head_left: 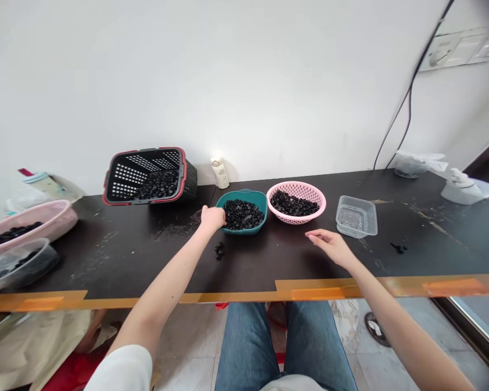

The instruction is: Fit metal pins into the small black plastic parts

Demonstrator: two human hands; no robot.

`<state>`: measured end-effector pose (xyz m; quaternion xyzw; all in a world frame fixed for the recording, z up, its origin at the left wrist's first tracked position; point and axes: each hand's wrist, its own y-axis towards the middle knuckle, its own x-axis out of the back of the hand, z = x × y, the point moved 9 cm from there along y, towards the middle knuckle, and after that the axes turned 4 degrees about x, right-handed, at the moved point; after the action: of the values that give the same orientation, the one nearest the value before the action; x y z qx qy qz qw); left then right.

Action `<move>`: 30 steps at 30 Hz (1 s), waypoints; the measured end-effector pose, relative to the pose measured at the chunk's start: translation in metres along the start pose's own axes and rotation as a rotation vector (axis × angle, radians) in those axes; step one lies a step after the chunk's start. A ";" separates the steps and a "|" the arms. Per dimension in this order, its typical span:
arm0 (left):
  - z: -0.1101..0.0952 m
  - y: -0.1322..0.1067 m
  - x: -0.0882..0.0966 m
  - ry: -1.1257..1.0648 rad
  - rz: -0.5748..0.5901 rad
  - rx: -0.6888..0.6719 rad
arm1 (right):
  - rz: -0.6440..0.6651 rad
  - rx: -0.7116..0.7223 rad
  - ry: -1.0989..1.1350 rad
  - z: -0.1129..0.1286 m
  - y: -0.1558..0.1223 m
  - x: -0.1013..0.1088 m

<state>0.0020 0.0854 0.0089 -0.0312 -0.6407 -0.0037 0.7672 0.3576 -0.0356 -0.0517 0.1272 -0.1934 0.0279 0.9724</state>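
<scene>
Many black pcs [244, 214] in teal basket [248, 232]; L hand [213, 217] curled at its L rim, contents can't be told; R hand [328, 244], fingers narrow, near pink basket [296, 220], load unclear. Risk: a rim knock could tip pcs onto worktop [252, 266].

Both bare arms [179, 269] stretch forward, left hand [213, 217] curled, right hand [332, 247] loosely extended.

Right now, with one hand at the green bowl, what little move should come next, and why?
Perhaps the left hand should pinch up a black piece: it is already at the left rim of the teal bowl, where many pieces lie. Its fingertips are hidden, so I can't tell whether it has one already.
</scene>
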 end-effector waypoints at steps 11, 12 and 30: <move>-0.007 -0.006 0.018 0.038 -0.074 0.060 | -0.076 -0.045 -0.428 -0.044 -0.029 0.071; -0.007 -0.010 0.025 0.022 -0.098 0.061 | -0.039 -0.023 -0.473 -0.043 -0.026 0.064; -0.184 -0.088 -0.041 -1.244 0.115 -0.606 | 0.157 -0.070 -0.665 -0.045 -0.003 0.050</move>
<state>0.1719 -0.0140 -0.0603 -0.2744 -0.9294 -0.1231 0.2140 0.4205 -0.0265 -0.0733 0.0807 -0.5097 0.0531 0.8549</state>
